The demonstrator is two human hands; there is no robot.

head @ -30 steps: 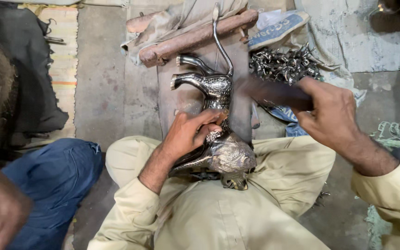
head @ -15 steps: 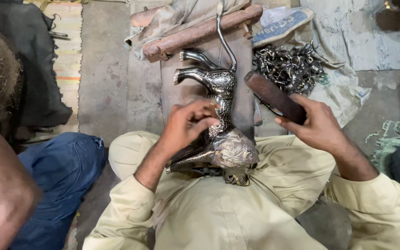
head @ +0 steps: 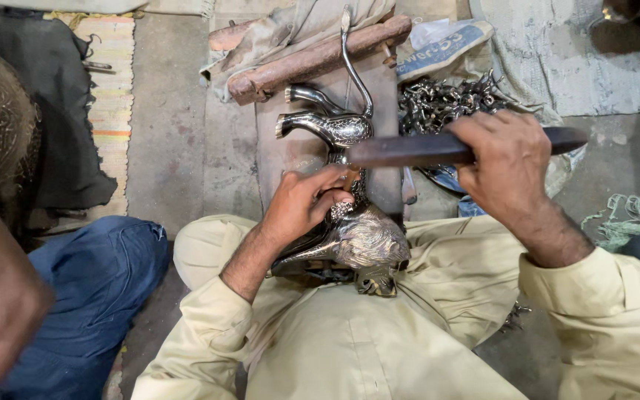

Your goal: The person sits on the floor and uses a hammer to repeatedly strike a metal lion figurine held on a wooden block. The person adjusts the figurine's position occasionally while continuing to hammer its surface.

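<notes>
Brass-bright and engraved, the metal animal figure (head: pixel 346 222) lies across my lap, legs pointing away onto a worn board (head: pixel 298 152) that steadies it. My left hand (head: pixel 301 204) pinches a small punch (head: pixel 350 176) upright against its body, fingers closed tight. My right hand (head: pixel 505 167) clamps a dark wooden mallet (head: pixel 438 148) level above the punch. Loose metal pieces (head: pixel 446 100) lie heaped beyond.

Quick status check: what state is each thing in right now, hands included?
Left hand: pinching a small tool against the figure.
Right hand: gripping the dark bar.
Dark bar: level, over the figure.
Metal animal figure: lying in the lap, legs pointing away.
Rusty pipe: lying on cloth.
</notes>
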